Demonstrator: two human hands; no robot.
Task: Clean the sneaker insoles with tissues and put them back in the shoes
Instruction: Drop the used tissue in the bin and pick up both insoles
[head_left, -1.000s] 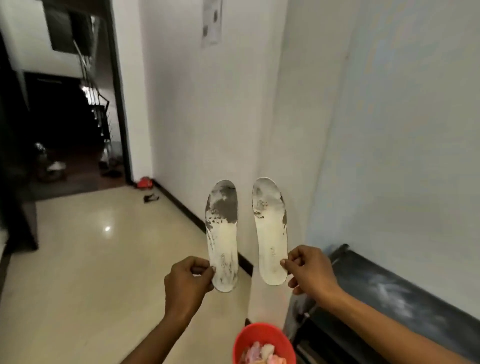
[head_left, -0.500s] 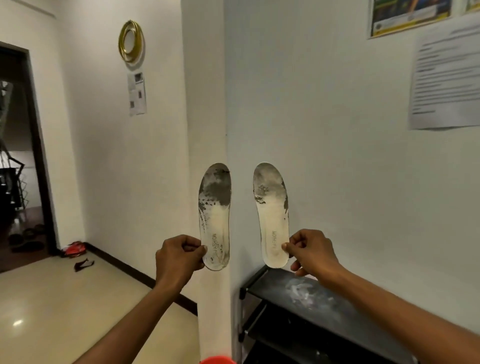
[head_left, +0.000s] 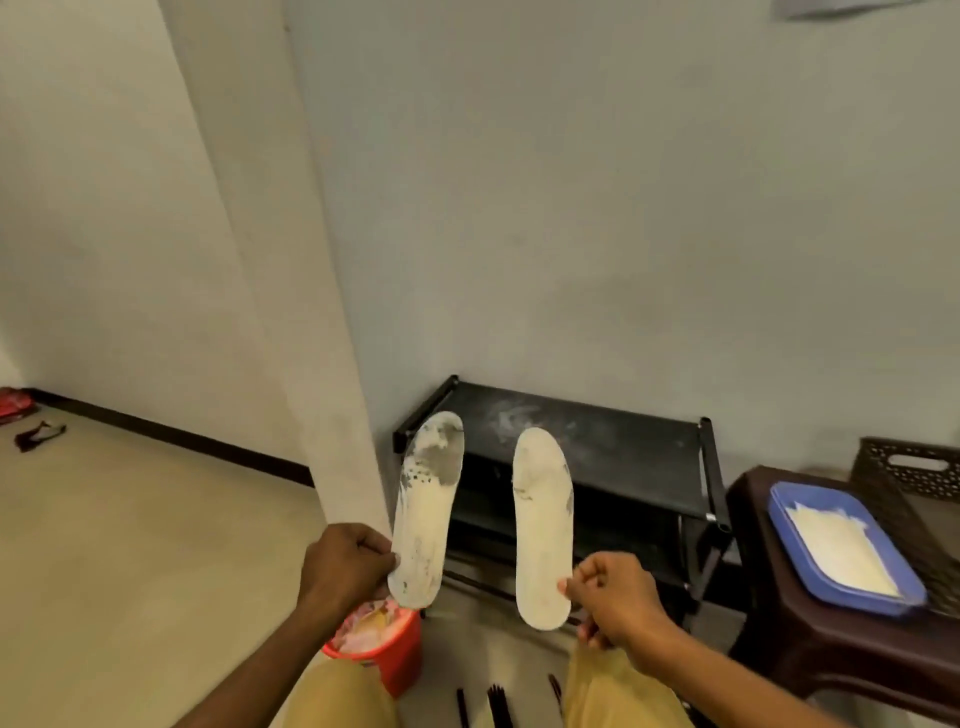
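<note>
I hold two white sneaker insoles upright in front of me, heels down. My left hand (head_left: 345, 566) pinches the heel edge of the left insole (head_left: 427, 514), which has a large grey stain at its toe. My right hand (head_left: 615, 597) pinches the heel edge of the right insole (head_left: 543, 525), which shows fainter marks. A blue tray (head_left: 789, 499) with white tissues (head_left: 836, 551) rests on a dark brown stool (head_left: 821, 649) at the right. No shoes are in view.
A black shoe rack (head_left: 613, 441) stands against the wall behind the insoles. A red bucket (head_left: 387, 649) with scraps sits on the floor between my knees. A dark perforated crate (head_left: 914, 467) is at the far right. Red and dark items (head_left: 31, 421) lie at far left.
The view has swung right and down, from the hallway to the rack, stool and bucket. Both hands keep the same grip on the insoles, now lower in front of the rack.
</note>
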